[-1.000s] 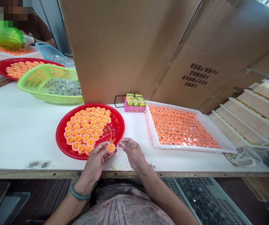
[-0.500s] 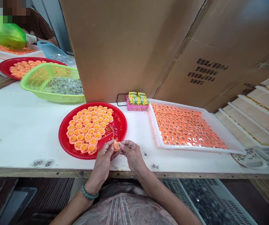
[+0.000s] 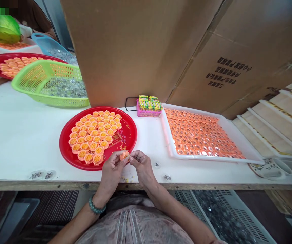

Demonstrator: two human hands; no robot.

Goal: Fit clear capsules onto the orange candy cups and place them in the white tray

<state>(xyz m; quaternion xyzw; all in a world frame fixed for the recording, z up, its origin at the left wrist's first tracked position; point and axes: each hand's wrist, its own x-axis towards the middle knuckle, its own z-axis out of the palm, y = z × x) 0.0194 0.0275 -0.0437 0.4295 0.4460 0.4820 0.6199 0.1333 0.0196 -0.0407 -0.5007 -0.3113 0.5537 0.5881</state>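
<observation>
A small orange plastic cup-shaped piece (image 3: 124, 155) is held up over the near right rim of the red tray (image 3: 65, 154). My left hand (image 3: 112, 169) has its thumb and fingers closed on it from the left. From the right, my right hand (image 3: 141, 166) pinches at the same piece; whether anything else is between those fingertips I cannot tell. On the red tray lie many similar orange pieces (image 3: 93, 145) with yellow beads inside, and loose yellow beads near its right side. Farther right, a white tray (image 3: 170, 145) holds rows of orange pieces with shiny clear tops.
A green basket (image 3: 25, 88) of small clear parts stands at the back left. Behind the table rises a cardboard wall (image 3: 135, 51), with a pink basket (image 3: 149, 113) of small yellow packs before it. White trays (image 3: 270, 128) are stacked at right. Another person's arm (image 3: 50, 33) shows far left.
The view has shifted slightly, so the table sits a little to the left and higher. The orange piece has been tilted between my fingers, and its clear top no longer faces me.
</observation>
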